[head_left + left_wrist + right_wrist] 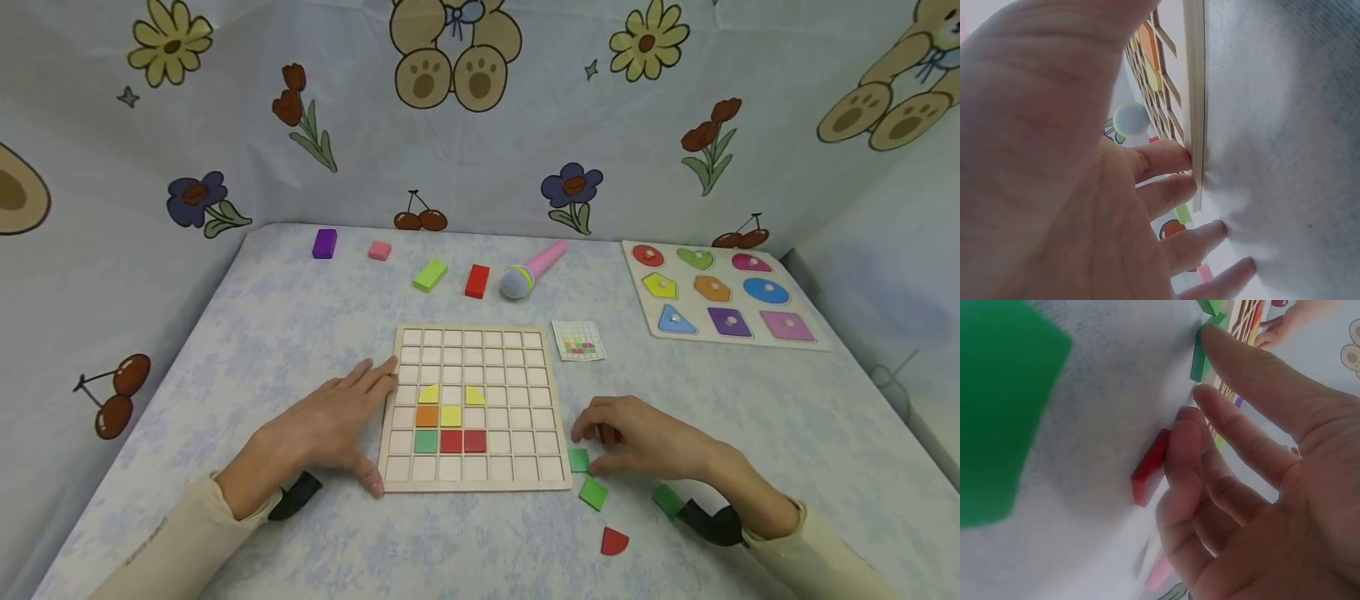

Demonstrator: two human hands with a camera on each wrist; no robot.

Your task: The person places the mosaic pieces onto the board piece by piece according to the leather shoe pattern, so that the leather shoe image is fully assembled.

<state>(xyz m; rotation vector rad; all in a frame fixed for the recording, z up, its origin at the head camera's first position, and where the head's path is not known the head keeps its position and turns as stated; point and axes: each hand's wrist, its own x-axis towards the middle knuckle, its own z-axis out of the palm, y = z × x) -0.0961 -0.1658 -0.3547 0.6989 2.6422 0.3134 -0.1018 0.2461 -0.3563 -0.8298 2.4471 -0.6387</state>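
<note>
My left hand (330, 425) rests along the left edge of the wooden grid board (480, 482), fingers spread, thumb at the lower corner. In the left wrist view, two fingertips meet the board's side. The board holds a green square (426, 442), an orange square (427, 416), a yellow square (451, 416), two red squares (462, 441) and two rounded yellow pieces (452, 395). Right of the board, my right hand (652, 437) has loosely bent fingers, its thumb tip beside a teal-green tile (1199, 359). A red tile (1150, 464) lies by the other fingers.
A light green tile (593, 493), a red quarter-circle (615, 542) and a green block (667, 500) lie near my right hand. Behind the board are a pattern card (579, 341), a toy microphone (532, 271), several coloured blocks (431, 275) and a shape puzzle (731, 337).
</note>
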